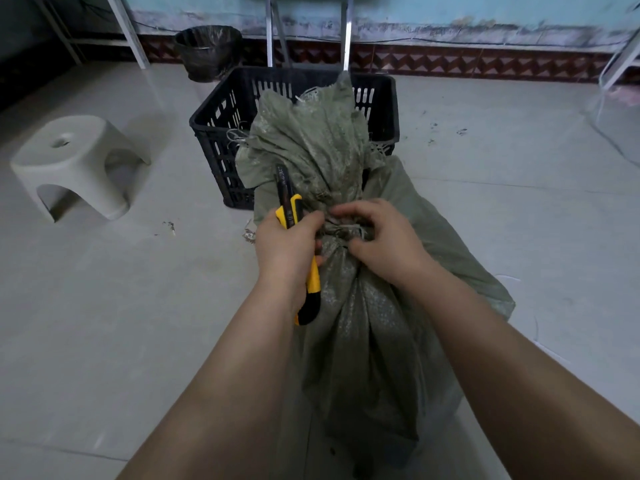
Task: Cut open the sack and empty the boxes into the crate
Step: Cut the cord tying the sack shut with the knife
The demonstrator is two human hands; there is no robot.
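A grey-green woven sack (374,327) stands upright on the floor in front of me, tied shut at its neck with string (346,230). Its loose top fans up toward the black slotted crate (221,133) behind it. My left hand (287,247) grips a yellow and black utility knife (298,216), blade end pointing up beside the neck. My right hand (384,237) pinches the tied knot with curled fingers. No boxes show; the sack hides its contents.
A white plastic stool (74,161) stands at the left. A black-lined waste bin (207,51) sits by the far wall, with metal frame legs (346,32) behind the crate. Small scraps (169,227) lie on the pale tiled floor.
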